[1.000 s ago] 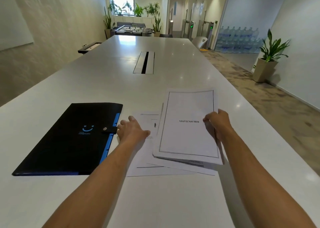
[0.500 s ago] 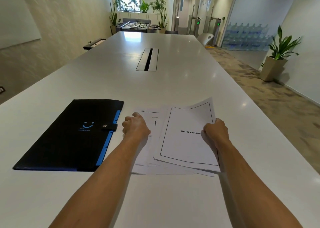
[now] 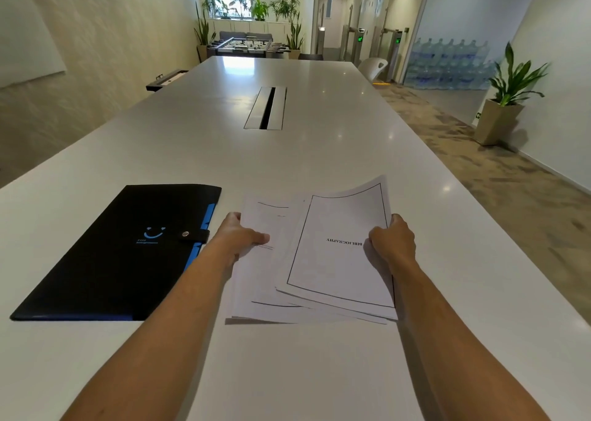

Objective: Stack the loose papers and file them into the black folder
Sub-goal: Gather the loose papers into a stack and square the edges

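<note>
Your left hand grips the left edge of the papers, thumb on top and fingers curled underneath, so the lower sheets are pinched and not merely pressed to the table. Your right hand closes around the right edge the same way, beside the upside-down word "BIBLIOGRAPHY". A grip on both sides lets you push the sheets toward each other, which looks like the point: they are fanned, the bordered top sheet skewed toward 1 o'clock with its far corner curling up off the pile, and the sheets beneath poking out toward 9 o'clock and along the near edge.

The papers sit straight ahead of you, their far edge lifted a little while the near edge seems to rest on the table, a good angle for tapping them square.

The black folder lies flat at your 10 o'clock, just beside your left hand, its snap tab fastened. It is close enough to reach without shifting, but it needs unsnapping before anything goes in. The filing itself has not begun.
</note>
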The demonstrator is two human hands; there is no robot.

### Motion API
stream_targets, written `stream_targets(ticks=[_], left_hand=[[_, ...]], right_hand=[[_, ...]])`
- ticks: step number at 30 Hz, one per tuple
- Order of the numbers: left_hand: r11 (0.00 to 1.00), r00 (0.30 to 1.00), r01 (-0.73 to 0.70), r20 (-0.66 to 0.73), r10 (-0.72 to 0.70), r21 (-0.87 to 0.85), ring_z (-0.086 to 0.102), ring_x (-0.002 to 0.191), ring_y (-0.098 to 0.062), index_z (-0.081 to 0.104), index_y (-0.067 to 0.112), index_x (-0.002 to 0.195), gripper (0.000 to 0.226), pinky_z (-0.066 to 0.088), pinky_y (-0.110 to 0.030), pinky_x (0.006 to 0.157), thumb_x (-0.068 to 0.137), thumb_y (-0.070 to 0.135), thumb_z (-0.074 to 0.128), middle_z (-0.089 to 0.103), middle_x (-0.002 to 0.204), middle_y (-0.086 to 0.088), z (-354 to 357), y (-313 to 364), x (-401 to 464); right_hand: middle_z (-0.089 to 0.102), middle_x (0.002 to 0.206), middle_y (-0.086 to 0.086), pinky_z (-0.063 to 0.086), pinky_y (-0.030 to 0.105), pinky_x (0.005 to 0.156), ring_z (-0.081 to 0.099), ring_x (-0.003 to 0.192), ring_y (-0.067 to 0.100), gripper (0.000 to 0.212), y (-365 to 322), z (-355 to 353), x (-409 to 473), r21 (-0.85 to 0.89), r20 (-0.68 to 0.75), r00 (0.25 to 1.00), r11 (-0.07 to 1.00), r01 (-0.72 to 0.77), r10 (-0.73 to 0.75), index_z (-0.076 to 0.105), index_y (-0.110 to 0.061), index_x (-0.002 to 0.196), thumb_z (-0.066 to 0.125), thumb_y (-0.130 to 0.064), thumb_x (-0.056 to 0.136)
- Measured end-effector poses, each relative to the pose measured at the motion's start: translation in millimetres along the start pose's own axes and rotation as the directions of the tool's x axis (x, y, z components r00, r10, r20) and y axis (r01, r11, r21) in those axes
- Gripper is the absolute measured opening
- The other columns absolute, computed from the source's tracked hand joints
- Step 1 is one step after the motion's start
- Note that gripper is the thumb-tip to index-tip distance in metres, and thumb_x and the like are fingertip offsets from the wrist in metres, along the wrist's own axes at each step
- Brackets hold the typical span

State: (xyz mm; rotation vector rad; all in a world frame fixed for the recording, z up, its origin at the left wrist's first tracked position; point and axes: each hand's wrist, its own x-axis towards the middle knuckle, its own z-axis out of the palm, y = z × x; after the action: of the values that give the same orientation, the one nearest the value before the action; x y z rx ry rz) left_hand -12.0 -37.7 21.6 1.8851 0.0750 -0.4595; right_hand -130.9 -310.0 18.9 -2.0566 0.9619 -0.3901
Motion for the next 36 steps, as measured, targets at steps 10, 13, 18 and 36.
stream_targets(ticks=[10, 13, 18, 36], left_hand=[[0.997, 0.992, -0.071, 0.101, 0.070, 0.004, 0.031, 0.140, -0.032, 0.016, 0.016, 0.153, 0.077, 0.030, -0.047, 0.112, 0.093, 0.025, 0.063, 0.028, 0.157, -0.012, 11, -6, 3], [0.997, 0.987, -0.077, 0.137, 0.078, -0.013, 0.029, 0.142, -0.030, 0.014, 0.016, 0.154, 0.076, 0.026, -0.045, 0.112, 0.095, 0.029, 0.060, 0.026, 0.158, -0.011, 11, -7, 1], [0.996, 0.972, -0.075, 0.218, 0.085, -0.051, 0.030, 0.140, -0.031, 0.011, 0.024, 0.155, 0.100, 0.031, -0.040, 0.107, 0.081, 0.022, 0.078, 0.021, 0.159, -0.011, 7, -10, -3], [0.849, 0.855, -0.498, 0.267, 0.445, 0.178, 0.058, 0.097, -0.003, 0.036, 0.027, 0.133, 0.065, 0.045, -0.017, 0.074, 0.081, 0.013, 0.073, 0.056, 0.110, 0.015, -4, 29, -9]], right_hand=[[0.054, 0.133, 0.018, 0.046, 0.039, 0.088, 0.054, 0.117, 0.035, 0.055, -12, 19, -15, 0.150, 0.112, 0.994, 0.988, -0.032, 0.015, 0.044, -0.002, 0.135, 0.051, -0.011, 0.082], [0.048, 0.141, 0.017, 0.039, 0.032, 0.088, 0.049, 0.125, 0.035, 0.063, -17, 26, -21, 0.204, 0.160, 0.987, 0.977, -0.061, 0.028, 0.040, -0.003, 0.140, 0.057, -0.008, 0.080], [0.057, 0.131, 0.018, 0.049, 0.043, 0.094, 0.055, 0.116, 0.035, 0.063, -23, 32, -28, 0.254, 0.204, 0.978, 0.964, -0.083, 0.031, 0.046, -0.001, 0.134, 0.058, -0.009, 0.073], [0.006, 0.162, 0.008, 0.012, 0.045, 0.117, 0.004, 0.147, 0.027, 0.104, -62, 28, -48, -0.192, -0.011, 0.868, 0.853, 0.485, -0.496, 0.002, -0.019, 0.154, 0.070, -0.018, 0.075]])
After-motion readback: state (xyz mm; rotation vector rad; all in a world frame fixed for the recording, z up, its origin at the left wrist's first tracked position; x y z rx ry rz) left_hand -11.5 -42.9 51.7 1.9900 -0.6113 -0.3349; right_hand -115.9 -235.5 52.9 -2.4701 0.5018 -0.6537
